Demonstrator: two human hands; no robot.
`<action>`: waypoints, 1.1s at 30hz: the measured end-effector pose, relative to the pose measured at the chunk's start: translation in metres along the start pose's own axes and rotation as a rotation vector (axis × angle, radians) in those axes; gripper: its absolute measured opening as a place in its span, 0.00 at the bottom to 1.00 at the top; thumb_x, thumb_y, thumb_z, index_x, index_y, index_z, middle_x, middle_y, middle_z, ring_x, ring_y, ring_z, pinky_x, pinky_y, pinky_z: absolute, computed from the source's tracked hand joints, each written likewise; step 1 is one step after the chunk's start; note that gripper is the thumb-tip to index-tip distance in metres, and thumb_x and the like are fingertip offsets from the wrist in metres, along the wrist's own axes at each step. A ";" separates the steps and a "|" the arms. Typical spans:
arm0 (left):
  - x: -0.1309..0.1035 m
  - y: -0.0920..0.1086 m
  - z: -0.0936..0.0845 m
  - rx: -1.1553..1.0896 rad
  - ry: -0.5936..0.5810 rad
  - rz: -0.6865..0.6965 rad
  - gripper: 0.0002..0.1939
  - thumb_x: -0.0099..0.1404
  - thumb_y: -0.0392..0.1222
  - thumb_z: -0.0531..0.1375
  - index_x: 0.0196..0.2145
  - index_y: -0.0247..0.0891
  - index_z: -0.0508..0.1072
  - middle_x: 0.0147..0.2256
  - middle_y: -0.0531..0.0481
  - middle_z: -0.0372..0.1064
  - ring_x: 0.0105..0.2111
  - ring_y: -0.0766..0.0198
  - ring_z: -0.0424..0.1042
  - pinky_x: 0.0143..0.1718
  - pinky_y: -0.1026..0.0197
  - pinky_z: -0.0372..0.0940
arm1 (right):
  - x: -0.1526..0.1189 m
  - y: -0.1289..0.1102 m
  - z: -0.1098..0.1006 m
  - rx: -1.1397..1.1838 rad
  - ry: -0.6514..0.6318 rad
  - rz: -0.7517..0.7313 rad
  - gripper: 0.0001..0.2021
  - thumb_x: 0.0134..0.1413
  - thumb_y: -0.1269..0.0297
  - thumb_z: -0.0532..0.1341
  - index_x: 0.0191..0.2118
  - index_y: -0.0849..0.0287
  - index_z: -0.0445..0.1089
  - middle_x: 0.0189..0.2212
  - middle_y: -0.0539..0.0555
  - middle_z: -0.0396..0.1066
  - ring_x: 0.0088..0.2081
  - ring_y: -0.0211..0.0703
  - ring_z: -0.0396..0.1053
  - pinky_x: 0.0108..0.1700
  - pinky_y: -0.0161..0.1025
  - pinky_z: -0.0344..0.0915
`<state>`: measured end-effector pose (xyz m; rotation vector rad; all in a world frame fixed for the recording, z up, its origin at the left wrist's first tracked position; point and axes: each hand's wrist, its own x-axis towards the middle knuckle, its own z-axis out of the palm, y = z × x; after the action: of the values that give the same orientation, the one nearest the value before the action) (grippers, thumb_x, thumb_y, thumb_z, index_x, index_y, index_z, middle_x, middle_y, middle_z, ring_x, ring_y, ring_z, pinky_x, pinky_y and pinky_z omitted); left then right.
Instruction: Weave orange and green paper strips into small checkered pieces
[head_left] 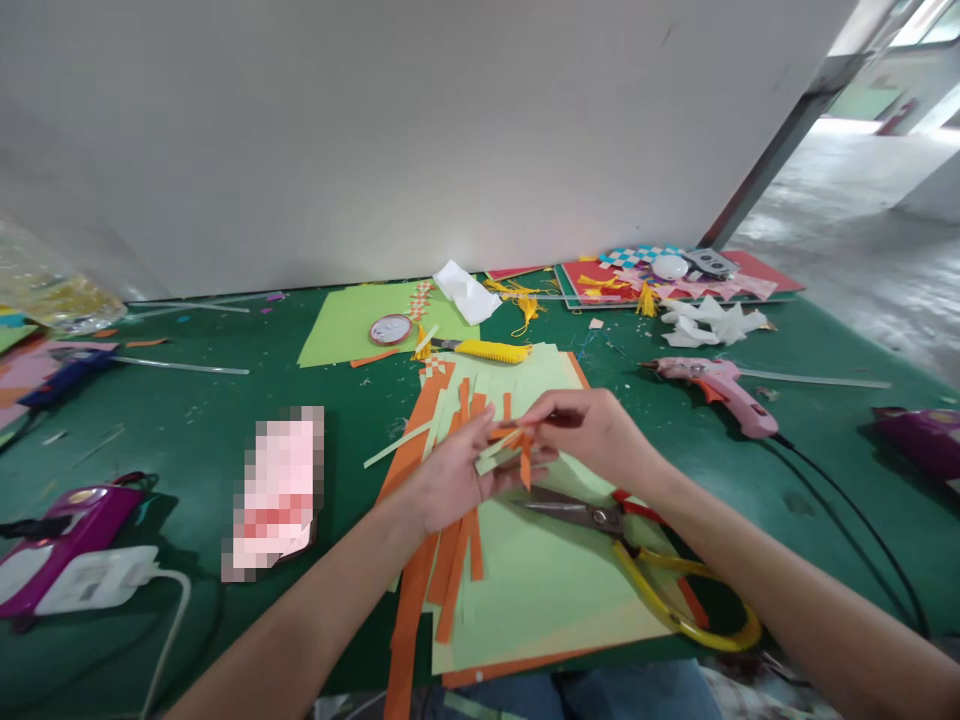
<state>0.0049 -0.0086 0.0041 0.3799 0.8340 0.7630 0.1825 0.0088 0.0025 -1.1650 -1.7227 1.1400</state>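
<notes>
Between my two hands is a small bundle of crossed orange and pale green paper strips (501, 452). My left hand (459, 468) grips the strips from the left, thumb on top and fingers underneath. From the right, my right hand (589, 425) pinches the strips near their upper edge. Beneath both hands lie pale green paper sheets (540, 610) with several loose orange strips (450, 580) on their left side. Scissors with red and yellow handles (600, 517) rest on the sheets below my right hand. A yellow utility knife (491, 350) lies just beyond.
A pink glue gun (716, 385) with a cord lies at right, a blue one (67, 378) at far left. Left are a blurred-out pink object (277, 490) and a purple power strip (82, 530). A tape roll (390, 329) and crumpled tissue (466, 292) sit near the wall.
</notes>
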 end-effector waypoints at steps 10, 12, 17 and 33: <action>0.005 -0.009 -0.007 0.033 -0.042 -0.017 0.07 0.63 0.38 0.62 0.29 0.32 0.71 0.24 0.54 0.63 0.20 0.75 0.61 0.18 0.73 0.57 | -0.006 0.002 0.010 -0.377 -0.220 -0.484 0.12 0.55 0.77 0.56 0.34 0.57 0.77 0.33 0.53 0.76 0.43 0.45 0.66 0.46 0.42 0.66; 0.005 -0.008 -0.006 0.055 -0.064 0.014 0.07 0.61 0.39 0.63 0.29 0.32 0.71 0.23 0.55 0.61 0.19 0.77 0.59 0.16 0.74 0.50 | -0.005 -0.004 0.004 -0.296 -0.290 -0.418 0.10 0.58 0.71 0.57 0.35 0.56 0.77 0.36 0.53 0.77 0.47 0.45 0.66 0.49 0.42 0.65; 0.003 -0.001 -0.007 0.073 -0.089 -0.007 0.10 0.60 0.41 0.65 0.29 0.32 0.69 0.20 0.57 0.58 0.15 0.79 0.52 0.14 0.74 0.39 | 0.000 -0.009 -0.013 0.012 -0.320 -0.214 0.14 0.63 0.60 0.55 0.39 0.56 0.78 0.43 0.53 0.76 0.48 0.43 0.71 0.53 0.41 0.65; 0.005 0.023 -0.023 -0.358 0.006 0.300 0.20 0.68 0.40 0.56 0.20 0.37 0.55 0.15 0.61 0.44 0.12 0.75 0.47 0.13 0.69 0.43 | 0.027 0.032 0.014 -0.923 -0.032 -0.332 0.20 0.58 0.56 0.59 0.51 0.63 0.70 0.51 0.63 0.70 0.55 0.55 0.64 0.56 0.50 0.62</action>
<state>-0.0213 0.0104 0.0003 0.1828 0.6355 1.1724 0.1702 0.0363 -0.0297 -1.2751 -2.4436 0.1162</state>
